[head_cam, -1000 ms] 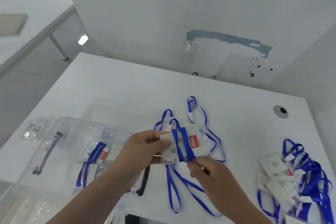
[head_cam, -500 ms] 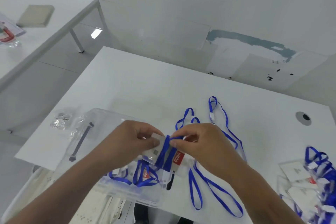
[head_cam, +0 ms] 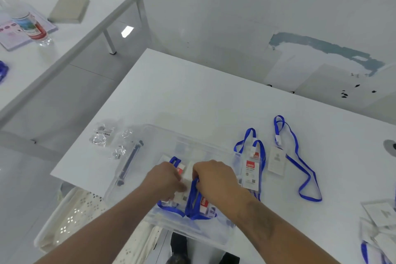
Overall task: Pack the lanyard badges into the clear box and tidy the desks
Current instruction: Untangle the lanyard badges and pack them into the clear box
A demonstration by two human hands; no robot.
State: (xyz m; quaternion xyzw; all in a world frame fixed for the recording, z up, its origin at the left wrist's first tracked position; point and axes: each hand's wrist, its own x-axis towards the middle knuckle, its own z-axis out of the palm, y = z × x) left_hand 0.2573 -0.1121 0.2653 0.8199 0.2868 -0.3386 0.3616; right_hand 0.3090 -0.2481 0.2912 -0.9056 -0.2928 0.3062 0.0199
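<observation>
A single head-mounted wide-angle view looks forward and steeply down across the white desk point(head_cam: 192, 96), close above both forearms. The far wall point(head_cam: 235, 6) fills the top; a second desk point(head_cam: 70, 34) sits upper left.

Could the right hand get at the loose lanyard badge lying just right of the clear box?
Probably yes. The right hand is busy holding a wrapped badge over the clear box, but the loose lanyard badge lies uncovered on the desk, nothing between.
</observation>
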